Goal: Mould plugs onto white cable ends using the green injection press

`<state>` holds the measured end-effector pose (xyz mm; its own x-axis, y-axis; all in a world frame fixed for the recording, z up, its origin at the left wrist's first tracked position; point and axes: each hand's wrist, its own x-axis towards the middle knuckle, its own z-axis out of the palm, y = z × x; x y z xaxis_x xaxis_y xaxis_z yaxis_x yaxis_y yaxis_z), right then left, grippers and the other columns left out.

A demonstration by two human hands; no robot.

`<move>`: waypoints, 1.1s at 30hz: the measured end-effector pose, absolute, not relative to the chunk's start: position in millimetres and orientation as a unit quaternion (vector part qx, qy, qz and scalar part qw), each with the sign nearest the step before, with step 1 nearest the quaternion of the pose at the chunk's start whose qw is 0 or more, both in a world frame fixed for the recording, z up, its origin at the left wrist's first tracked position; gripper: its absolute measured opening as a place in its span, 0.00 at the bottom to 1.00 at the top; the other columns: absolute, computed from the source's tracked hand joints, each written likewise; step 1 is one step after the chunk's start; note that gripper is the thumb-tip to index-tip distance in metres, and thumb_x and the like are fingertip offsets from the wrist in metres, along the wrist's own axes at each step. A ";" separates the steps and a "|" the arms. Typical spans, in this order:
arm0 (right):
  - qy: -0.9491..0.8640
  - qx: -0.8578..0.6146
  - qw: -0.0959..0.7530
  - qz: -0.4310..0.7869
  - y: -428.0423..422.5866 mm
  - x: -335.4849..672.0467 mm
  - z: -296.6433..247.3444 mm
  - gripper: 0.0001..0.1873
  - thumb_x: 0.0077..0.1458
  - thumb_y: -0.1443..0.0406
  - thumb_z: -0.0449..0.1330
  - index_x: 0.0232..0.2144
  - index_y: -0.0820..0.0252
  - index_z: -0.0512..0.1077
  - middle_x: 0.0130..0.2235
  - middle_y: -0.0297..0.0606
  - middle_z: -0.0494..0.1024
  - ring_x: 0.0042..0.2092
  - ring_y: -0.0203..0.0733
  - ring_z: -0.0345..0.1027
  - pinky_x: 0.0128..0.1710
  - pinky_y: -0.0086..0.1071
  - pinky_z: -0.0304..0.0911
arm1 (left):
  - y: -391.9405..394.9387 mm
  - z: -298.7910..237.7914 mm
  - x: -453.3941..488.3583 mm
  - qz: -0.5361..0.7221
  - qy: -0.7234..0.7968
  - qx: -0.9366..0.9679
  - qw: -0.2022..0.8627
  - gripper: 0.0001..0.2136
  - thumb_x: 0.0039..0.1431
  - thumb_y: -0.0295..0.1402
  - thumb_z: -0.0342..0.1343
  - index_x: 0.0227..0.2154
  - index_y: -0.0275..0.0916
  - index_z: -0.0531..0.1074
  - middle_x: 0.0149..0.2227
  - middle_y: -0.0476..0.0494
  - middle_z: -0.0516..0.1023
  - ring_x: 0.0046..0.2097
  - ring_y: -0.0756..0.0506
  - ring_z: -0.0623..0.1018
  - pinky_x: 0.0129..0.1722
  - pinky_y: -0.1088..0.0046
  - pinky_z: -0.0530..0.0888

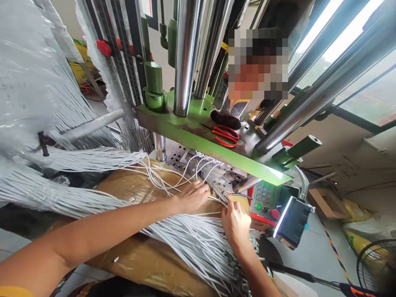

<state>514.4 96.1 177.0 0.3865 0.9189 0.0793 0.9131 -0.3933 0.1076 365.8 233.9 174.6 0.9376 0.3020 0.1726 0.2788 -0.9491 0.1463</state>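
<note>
My left hand (193,196) reaches to the front edge of the mould (202,163) under the green press plate (198,136). Its fingers are bent together around white cables (189,165) that loop out of the mould. Close by on the right, my right hand (236,222) has thumb and fingers pinched together. The lower end of a thin grey metal strip (218,193) meets its fingertips; whether they grip it or a cable end is hidden. Beneath both arms lies a thick bundle of white cables (192,233) on brown cardboard (123,183).
Red-handled pliers (227,136) lie on the press plate. A control panel (264,198) with buttons and a lit lamp (289,222) stand right of my right hand. Steel columns (185,57) rise above. Another person, blurred, is behind the press. A fan (375,264) stands lower right.
</note>
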 end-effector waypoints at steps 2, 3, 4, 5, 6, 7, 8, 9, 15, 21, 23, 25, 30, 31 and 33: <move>0.542 0.838 0.017 0.061 96.8 513.3 177.7 0.13 0.60 0.68 0.49 0.38 0.62 0.74 0.36 0.48 0.76 0.34 0.49 0.71 0.27 0.36 0.61 | 232.9 171.0 368.8 0.088 0.135 0.983 0.083 0.10 0.62 0.26 0.47 0.34 0.35 0.75 0.37 0.36 0.75 0.42 0.39 0.73 0.46 0.60 0.68; 0.539 0.840 0.012 0.059 96.7 513.2 178.8 0.14 0.60 0.67 0.49 0.38 0.62 0.74 0.36 0.47 0.76 0.35 0.49 0.71 0.28 0.36 0.61 | 231.7 170.5 370.3 0.084 0.131 0.983 0.095 0.11 0.62 0.25 0.46 0.33 0.35 0.75 0.37 0.35 0.75 0.43 0.40 0.73 0.47 0.60 0.68; 0.537 0.842 0.007 0.057 96.3 513.5 180.5 0.14 0.61 0.67 0.49 0.38 0.62 0.74 0.36 0.47 0.76 0.36 0.49 0.71 0.29 0.36 0.61 | 230.2 171.3 371.3 0.079 0.131 0.982 0.107 0.12 0.62 0.24 0.45 0.33 0.34 0.74 0.38 0.35 0.75 0.44 0.39 0.73 0.48 0.60 0.67; 0.539 0.840 0.001 0.054 95.6 514.2 182.9 0.15 0.61 0.67 0.48 0.39 0.62 0.75 0.37 0.47 0.76 0.38 0.50 0.70 0.31 0.37 0.62 | 228.8 173.3 371.5 0.074 0.135 0.981 0.122 0.12 0.62 0.25 0.45 0.34 0.34 0.74 0.39 0.34 0.75 0.44 0.39 0.73 0.49 0.61 0.67; 0.546 0.836 -0.006 0.049 94.5 515.2 186.0 0.16 0.62 0.66 0.48 0.41 0.61 0.75 0.39 0.47 0.76 0.41 0.50 0.69 0.34 0.37 0.62 | 227.6 176.5 370.7 0.066 0.142 0.978 0.139 0.12 0.63 0.25 0.44 0.36 0.33 0.74 0.39 0.34 0.76 0.44 0.40 0.74 0.48 0.61 0.67; 0.560 0.828 -0.013 0.040 93.1 516.5 189.5 0.16 0.62 0.66 0.48 0.43 0.60 0.75 0.41 0.46 0.76 0.44 0.51 0.68 0.38 0.38 0.62 | 227.0 180.5 368.7 0.056 0.153 0.974 0.159 0.13 0.64 0.26 0.42 0.38 0.33 0.73 0.39 0.35 0.76 0.43 0.40 0.75 0.46 0.63 0.68; 0.578 0.815 -0.020 0.026 91.5 517.9 193.1 0.16 0.62 0.66 0.48 0.45 0.58 0.74 0.43 0.45 0.76 0.46 0.50 0.66 0.42 0.38 0.61 | 227.0 185.0 365.8 0.042 0.161 0.969 0.182 0.13 0.64 0.27 0.42 0.40 0.34 0.73 0.38 0.36 0.77 0.41 0.41 0.76 0.42 0.65 0.69; 0.600 0.800 -0.025 0.007 89.9 519.4 196.5 0.17 0.61 0.67 0.50 0.47 0.56 0.74 0.45 0.42 0.77 0.47 0.49 0.65 0.44 0.37 0.61 | 227.7 189.4 362.0 0.023 0.164 0.964 0.209 0.13 0.64 0.28 0.43 0.40 0.35 0.73 0.36 0.39 0.78 0.38 0.43 0.76 0.38 0.68 0.70; 0.679 0.720 -0.044 -0.133 87.8 520.2 205.3 0.15 0.56 0.71 0.54 0.39 0.54 0.79 0.38 0.37 0.80 0.45 0.44 0.68 0.47 0.36 0.58 | 236.2 200.0 338.3 -0.093 0.140 0.925 0.342 0.08 0.47 0.25 0.56 0.29 0.41 0.77 0.27 0.51 0.79 0.28 0.49 0.75 0.26 0.77 0.64; 0.681 0.696 -0.075 -0.216 93.1 515.6 218.5 0.14 0.59 0.68 0.51 0.34 0.58 0.78 0.35 0.35 0.79 0.39 0.38 0.70 0.40 0.28 0.60 | 242.9 202.5 325.4 -0.108 0.173 0.895 0.396 0.10 0.53 0.30 0.52 0.33 0.40 0.78 0.29 0.48 0.79 0.32 0.48 0.75 0.28 0.77 0.65; 0.673 0.683 -0.082 -0.274 93.7 514.7 224.0 0.13 0.59 0.66 0.52 0.36 0.57 0.78 0.34 0.33 0.79 0.35 0.35 0.70 0.36 0.26 0.61 | 246.5 204.9 322.7 -0.127 0.152 0.879 0.435 0.11 0.52 0.32 0.53 0.35 0.40 0.79 0.30 0.50 0.79 0.31 0.49 0.74 0.27 0.78 0.65; 0.648 0.678 -0.080 -0.339 94.3 513.3 226.6 0.12 0.56 0.62 0.57 0.38 0.57 0.78 0.34 0.33 0.80 0.33 0.36 0.70 0.34 0.26 0.60 | 249.3 205.2 321.9 -0.149 0.134 0.861 0.468 0.12 0.49 0.30 0.53 0.35 0.38 0.79 0.29 0.50 0.78 0.31 0.49 0.74 0.27 0.78 0.64; 0.621 0.687 -0.118 -0.359 95.2 506.2 221.8 0.08 0.49 0.65 0.59 0.31 0.59 0.79 0.33 0.35 0.79 0.35 0.38 0.69 0.35 0.29 0.59 | 250.9 199.2 325.5 -0.169 0.145 0.844 0.487 0.12 0.47 0.31 0.54 0.34 0.36 0.77 0.28 0.50 0.75 0.31 0.49 0.72 0.27 0.77 0.63; 0.621 0.689 -0.126 -0.352 95.1 504.9 220.3 0.08 0.48 0.66 0.59 0.29 0.59 0.78 0.33 0.35 0.78 0.35 0.38 0.68 0.36 0.29 0.58 | 251.0 198.6 325.9 -0.170 0.140 0.842 0.493 0.12 0.48 0.32 0.54 0.35 0.36 0.77 0.29 0.50 0.75 0.31 0.49 0.71 0.27 0.77 0.63; 0.615 0.693 -0.134 -0.352 94.9 503.2 217.8 0.07 0.47 0.67 0.58 0.28 0.59 0.77 0.32 0.35 0.77 0.34 0.37 0.67 0.35 0.29 0.58 | 251.8 199.0 325.9 -0.173 0.131 0.834 0.506 0.12 0.50 0.34 0.54 0.36 0.36 0.76 0.30 0.50 0.75 0.31 0.49 0.71 0.27 0.77 0.63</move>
<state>503.2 94.9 217.8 -0.0035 0.9461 -0.3237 0.7582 -0.2086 -0.6178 325.9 251.8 199.0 0.9056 0.0441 -0.4219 0.3946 -0.4525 0.7997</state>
